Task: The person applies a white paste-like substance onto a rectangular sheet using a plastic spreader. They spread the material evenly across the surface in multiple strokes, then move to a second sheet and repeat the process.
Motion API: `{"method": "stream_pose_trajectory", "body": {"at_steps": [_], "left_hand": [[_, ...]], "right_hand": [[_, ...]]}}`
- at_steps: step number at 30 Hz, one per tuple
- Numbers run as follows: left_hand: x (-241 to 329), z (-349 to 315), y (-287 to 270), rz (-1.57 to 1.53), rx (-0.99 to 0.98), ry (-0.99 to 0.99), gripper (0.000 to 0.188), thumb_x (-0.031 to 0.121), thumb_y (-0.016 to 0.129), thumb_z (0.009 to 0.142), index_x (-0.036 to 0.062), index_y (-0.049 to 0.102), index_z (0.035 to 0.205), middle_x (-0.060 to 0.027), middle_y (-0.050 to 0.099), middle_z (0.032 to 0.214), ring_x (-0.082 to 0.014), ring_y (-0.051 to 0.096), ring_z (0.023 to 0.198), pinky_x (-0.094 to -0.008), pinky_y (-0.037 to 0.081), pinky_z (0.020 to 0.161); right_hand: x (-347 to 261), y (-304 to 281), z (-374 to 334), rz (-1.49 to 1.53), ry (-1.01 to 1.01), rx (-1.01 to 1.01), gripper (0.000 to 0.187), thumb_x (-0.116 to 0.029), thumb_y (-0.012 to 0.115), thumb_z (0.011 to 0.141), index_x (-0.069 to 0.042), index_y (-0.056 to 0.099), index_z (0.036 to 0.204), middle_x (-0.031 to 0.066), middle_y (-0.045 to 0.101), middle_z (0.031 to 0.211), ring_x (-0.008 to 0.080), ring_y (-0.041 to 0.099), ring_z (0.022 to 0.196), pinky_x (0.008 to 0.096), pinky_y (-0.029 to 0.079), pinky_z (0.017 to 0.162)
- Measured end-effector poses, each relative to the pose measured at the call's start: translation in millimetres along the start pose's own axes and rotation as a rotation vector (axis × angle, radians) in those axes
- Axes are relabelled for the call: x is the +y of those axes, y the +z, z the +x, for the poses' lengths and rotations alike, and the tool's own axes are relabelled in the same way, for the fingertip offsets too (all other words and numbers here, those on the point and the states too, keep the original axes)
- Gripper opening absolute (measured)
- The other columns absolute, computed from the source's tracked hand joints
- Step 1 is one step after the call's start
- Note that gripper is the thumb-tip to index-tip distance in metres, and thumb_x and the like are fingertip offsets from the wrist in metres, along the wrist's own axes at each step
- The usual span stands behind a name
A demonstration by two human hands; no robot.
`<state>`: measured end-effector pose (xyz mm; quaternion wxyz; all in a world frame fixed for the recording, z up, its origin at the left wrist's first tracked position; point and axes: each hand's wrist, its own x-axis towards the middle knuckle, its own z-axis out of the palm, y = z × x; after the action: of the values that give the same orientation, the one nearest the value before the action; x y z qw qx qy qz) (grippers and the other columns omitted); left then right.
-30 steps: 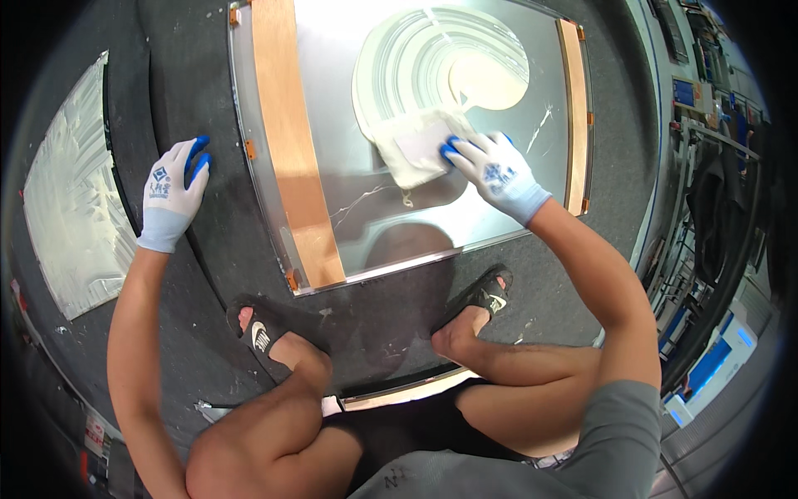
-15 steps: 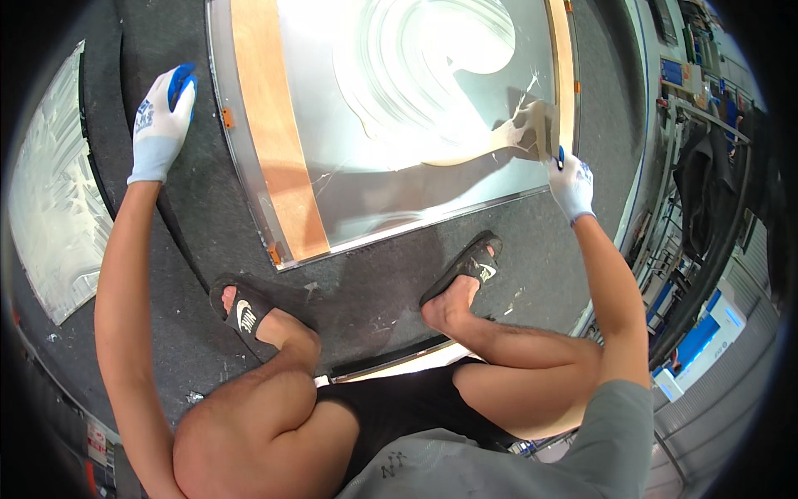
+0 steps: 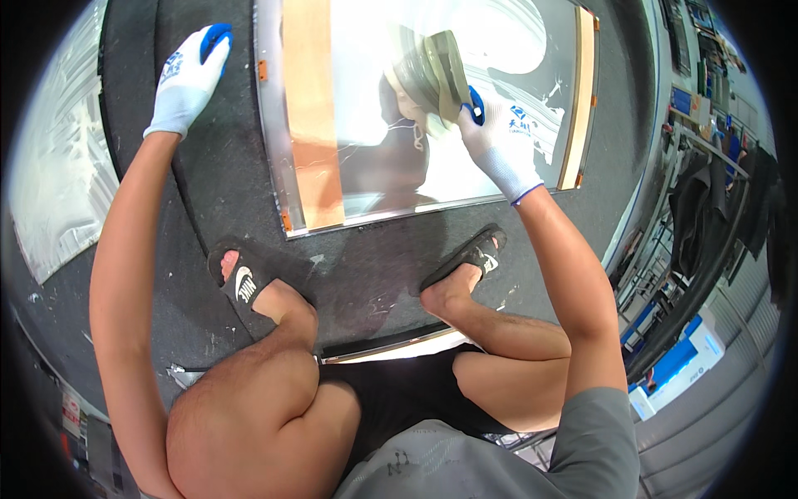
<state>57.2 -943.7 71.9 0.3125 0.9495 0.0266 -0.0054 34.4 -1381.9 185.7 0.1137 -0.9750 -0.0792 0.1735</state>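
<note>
In a white knit glove with blue-coated fingers, my right hand [image 3: 492,129] grips a wide, flat scraper [image 3: 449,73], its blade smeared and blurred by motion. The blade is over the middle of a shiny rectangular panel [image 3: 353,187], which reflects a figure. White creamy paste [image 3: 519,29] lies on the panel's far part, with thin ragged streaks toward the right. Pale wooden strips [image 3: 312,125] run along the panel's left and right sides. My left hand [image 3: 189,73], gloved alike, hovers left of the panel. Its fingers are loosely bent, thumb apart, with nothing visible in them.
Orange clips [image 3: 263,70] sit along the panel's edges. Another panel [image 3: 58,158] smeared with white lies at far left on the dark floor mat [image 3: 366,287]. My sandalled feet are near the panel's front edge. Racks and dark cloth [image 3: 705,187] stand at right.
My right hand has swept the scraper leftward from the panel's right side to its middle, taking paste off the near area. My left hand shifts slightly up and right in the picture.
</note>
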Motion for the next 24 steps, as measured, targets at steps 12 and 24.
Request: {"method": "stream_pose_trajectory", "body": {"at_steps": [12, 24], "left_hand": [[-14, -54, -14, 0.121, -0.033, 0.028, 0.04, 0.038, 0.06, 0.106, 0.0104, 0.067, 0.134, -0.0156, 0.073, 0.124, -0.0348, 0.071, 0.113, -0.0433, 0.055, 0.099], [9, -53, -15, 0.101, -0.077, 0.002, 0.036, 0.03, 0.064, 0.105, 0.0088, 0.069, 0.134, -0.0144, 0.074, 0.125, -0.0315, 0.071, 0.115, -0.0394, 0.054, 0.1]], "right_hand": [[2, 24, -24, -0.468, -0.744, 0.022, 0.048, -0.007, 0.061, 0.088, -0.011, 0.065, 0.136, 0.0102, 0.07, 0.129, 0.0316, 0.064, 0.116, 0.0483, 0.05, 0.099], [-24, 19, -74, 0.213, 0.056, -0.359, 0.036, -0.029, 0.065, 0.1, -0.001, 0.073, 0.121, 0.0187, 0.074, 0.089, 0.0293, 0.073, 0.078, 0.043, 0.056, 0.072]]}}
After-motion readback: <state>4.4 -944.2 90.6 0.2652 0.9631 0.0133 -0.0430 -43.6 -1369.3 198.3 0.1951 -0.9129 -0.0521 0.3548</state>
